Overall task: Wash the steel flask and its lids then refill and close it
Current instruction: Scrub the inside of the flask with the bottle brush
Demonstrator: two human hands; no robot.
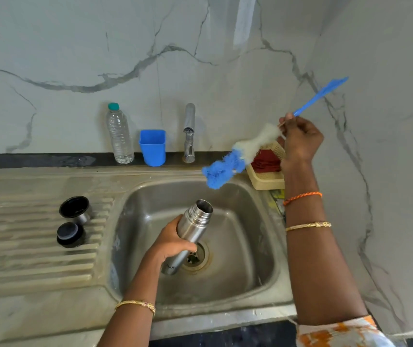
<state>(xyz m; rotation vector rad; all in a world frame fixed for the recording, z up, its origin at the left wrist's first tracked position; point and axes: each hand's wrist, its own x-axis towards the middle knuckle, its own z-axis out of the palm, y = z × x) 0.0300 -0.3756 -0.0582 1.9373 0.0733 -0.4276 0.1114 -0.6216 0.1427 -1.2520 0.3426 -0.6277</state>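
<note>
A person's left hand [173,242] wraps its fingers round the middle of an open steel flask [188,236], holding it tilted above the basin of a steel sink [263,249], its mouth angled up and away and its base over the drain [196,255]. The right hand [299,141], raised above the sink's far right corner, pinches the thin stem of a bottle brush [245,151] between curled fingers; the blue-and-white bristle head hangs down toward the sink, clear of the flask's mouth, while the blue handle points up toward the marble wall. On the ribbed drainboard left of the sink stand the flask's two lids, apart from each other: a steel cup lid [75,209] with its dark inside facing up, and, nearer the viewer, a black stopper [70,235]. Behind the sink, a tap [189,134] rises at the wall, with a blue plastic cup [152,147] and a clear water bottle [119,135] to its left. A cream basket [268,179] holding something red sits at the sink's far right corner.
</note>
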